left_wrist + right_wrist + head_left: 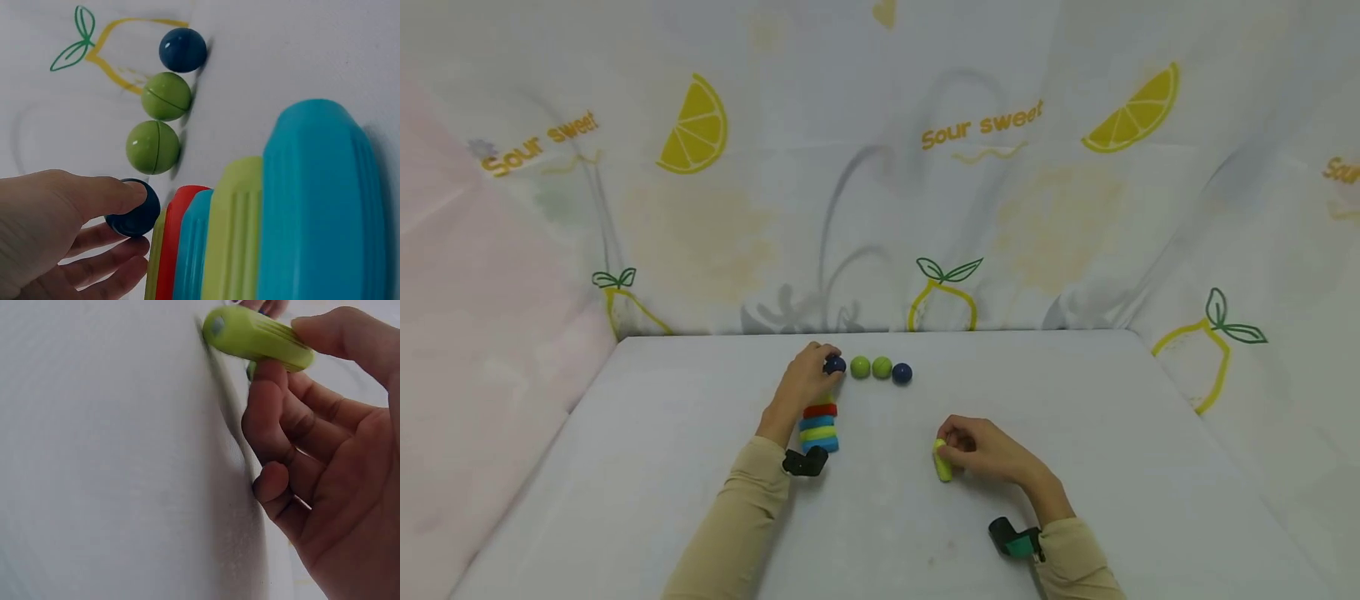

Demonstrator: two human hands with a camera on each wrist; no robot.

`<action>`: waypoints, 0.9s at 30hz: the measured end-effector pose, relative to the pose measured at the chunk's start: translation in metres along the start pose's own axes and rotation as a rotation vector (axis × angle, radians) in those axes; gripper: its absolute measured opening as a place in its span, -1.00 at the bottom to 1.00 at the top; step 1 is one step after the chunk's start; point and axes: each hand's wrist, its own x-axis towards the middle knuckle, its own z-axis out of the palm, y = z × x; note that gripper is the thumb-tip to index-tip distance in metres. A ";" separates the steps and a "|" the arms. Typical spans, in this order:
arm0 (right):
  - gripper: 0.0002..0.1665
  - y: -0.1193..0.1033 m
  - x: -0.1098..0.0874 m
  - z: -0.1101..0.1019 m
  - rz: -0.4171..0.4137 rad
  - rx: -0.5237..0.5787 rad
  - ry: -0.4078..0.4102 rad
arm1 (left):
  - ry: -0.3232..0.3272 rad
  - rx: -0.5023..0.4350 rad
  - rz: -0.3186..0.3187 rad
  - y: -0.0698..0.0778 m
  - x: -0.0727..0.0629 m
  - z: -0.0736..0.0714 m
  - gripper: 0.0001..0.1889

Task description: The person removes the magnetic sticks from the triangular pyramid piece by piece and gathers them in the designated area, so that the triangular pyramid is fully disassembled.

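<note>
My left hand [808, 379] pinches a dark blue ball [134, 209] between thumb and fingers, at the left end of a row of balls. Two green balls [861, 367] and another dark blue ball [902, 373] continue that row to the right. Just below the left hand lie several ribbed plastic bars side by side, among them a red bar [820, 410], a yellow-green bar [234, 231] and a blue bar [322, 206]. My right hand [988, 450] pinches a separate yellow-green bar [256, 337] between thumb and fingers, low over the table at centre right.
The white table [880, 517] ends at a white cloth backdrop [865, 208] printed with lemons, right behind the ball row. Small dark cameras are strapped to the left wrist [806, 462] and the right wrist [1017, 538].
</note>
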 end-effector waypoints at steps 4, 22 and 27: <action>-0.87 0.001 -0.001 0.000 -0.003 0.037 -0.005 | -0.011 0.015 0.003 -0.003 0.001 0.005 -0.63; -0.78 -0.004 0.000 -0.002 -0.086 0.103 0.036 | 0.142 -0.068 0.230 0.045 -0.045 0.013 -0.66; -0.78 -0.005 0.001 -0.001 -0.126 0.124 0.046 | -0.092 -0.167 0.403 0.071 -0.065 0.028 -0.68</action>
